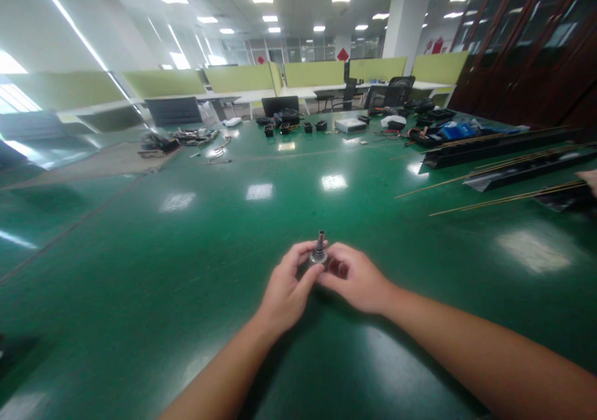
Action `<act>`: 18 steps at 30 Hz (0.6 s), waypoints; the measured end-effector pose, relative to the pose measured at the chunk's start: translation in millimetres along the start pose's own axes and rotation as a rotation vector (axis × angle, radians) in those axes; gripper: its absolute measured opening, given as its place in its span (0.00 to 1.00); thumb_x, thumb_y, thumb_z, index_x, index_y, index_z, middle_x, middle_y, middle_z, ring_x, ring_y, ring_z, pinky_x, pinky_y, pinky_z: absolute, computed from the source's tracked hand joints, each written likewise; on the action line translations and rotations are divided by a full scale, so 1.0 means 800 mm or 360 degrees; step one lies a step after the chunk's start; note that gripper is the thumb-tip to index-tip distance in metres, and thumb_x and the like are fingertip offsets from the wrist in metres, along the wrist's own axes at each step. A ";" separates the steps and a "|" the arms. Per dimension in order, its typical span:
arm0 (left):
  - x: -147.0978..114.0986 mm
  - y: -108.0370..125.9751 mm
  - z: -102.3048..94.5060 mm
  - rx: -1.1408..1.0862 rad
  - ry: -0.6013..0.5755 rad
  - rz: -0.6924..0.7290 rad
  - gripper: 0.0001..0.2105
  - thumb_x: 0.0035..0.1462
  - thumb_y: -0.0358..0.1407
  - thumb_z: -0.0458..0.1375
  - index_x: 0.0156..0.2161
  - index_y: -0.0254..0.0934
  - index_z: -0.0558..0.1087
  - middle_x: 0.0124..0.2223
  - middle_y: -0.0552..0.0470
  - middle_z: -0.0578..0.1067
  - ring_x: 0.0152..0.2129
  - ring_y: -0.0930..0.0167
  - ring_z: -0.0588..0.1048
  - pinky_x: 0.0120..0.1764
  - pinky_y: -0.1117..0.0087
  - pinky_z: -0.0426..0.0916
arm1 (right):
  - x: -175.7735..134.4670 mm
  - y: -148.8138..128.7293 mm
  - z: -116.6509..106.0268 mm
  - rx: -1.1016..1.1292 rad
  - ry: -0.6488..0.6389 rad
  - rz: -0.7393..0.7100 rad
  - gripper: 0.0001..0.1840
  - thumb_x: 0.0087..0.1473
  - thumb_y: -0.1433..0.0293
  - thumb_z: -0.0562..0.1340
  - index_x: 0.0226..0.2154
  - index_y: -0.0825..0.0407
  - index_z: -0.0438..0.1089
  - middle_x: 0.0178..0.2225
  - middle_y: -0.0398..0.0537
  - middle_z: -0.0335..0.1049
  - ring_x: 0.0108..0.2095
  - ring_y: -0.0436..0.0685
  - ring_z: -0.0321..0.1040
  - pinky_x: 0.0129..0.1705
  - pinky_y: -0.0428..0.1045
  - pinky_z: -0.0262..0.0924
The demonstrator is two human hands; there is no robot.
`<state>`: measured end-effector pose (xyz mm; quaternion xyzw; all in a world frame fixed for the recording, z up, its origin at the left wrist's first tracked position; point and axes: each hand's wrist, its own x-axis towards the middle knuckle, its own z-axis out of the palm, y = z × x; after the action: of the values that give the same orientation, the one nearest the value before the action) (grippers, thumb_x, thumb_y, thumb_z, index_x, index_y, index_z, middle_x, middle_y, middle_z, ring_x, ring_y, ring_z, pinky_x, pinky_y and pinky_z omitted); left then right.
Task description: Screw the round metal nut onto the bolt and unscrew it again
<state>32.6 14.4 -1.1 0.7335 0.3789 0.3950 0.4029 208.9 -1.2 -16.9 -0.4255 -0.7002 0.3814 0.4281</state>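
Note:
A small metal part point(319, 255) with a round flanged base and a narrow stepped shaft stands upright between my hands, just above or on the green table; I cannot tell whether its base touches. My left hand point(290, 283) grips the base from the left, thumb in front and fingers behind. From the right, my right hand point(357, 277) closes in with curled fingers and thumb at the same base. The fingers hide the lower part of the piece.
The glossy green table point(186, 252) spreads all around. Thin brass-coloured rods point(485, 205) and black channels point(504, 147) lie at the right, near another person's hand point(590, 180). Small black blocks point(308, 127), a white box point(349, 125) and blue bags point(457, 130) sit farther back.

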 end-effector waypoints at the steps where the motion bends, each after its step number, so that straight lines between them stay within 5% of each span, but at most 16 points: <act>1: 0.000 0.001 0.000 -0.0010 -0.0018 0.0016 0.14 0.62 0.38 0.56 0.52 0.38 0.68 0.56 0.45 0.73 0.53 0.66 0.72 0.58 0.61 0.65 | 0.000 -0.001 0.000 0.0001 -0.0006 -0.0024 0.13 0.57 0.63 0.64 0.44 0.51 0.73 0.38 0.46 0.69 0.32 0.51 0.64 0.33 0.46 0.60; 18: -0.001 0.000 -0.004 0.0304 0.0068 0.0163 0.13 0.54 0.34 0.64 0.46 0.39 0.75 0.50 0.47 0.76 0.48 0.65 0.74 0.55 0.61 0.68 | -0.004 -0.001 -0.002 -0.0187 0.0030 -0.0148 0.10 0.54 0.74 0.64 0.41 0.51 0.73 0.36 0.46 0.68 0.35 0.53 0.65 0.37 0.47 0.61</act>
<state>29.2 14.7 0.3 0.7785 0.3854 0.3926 0.3022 211.1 -4.4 -16.9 -0.4204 -0.7364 0.3152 0.4261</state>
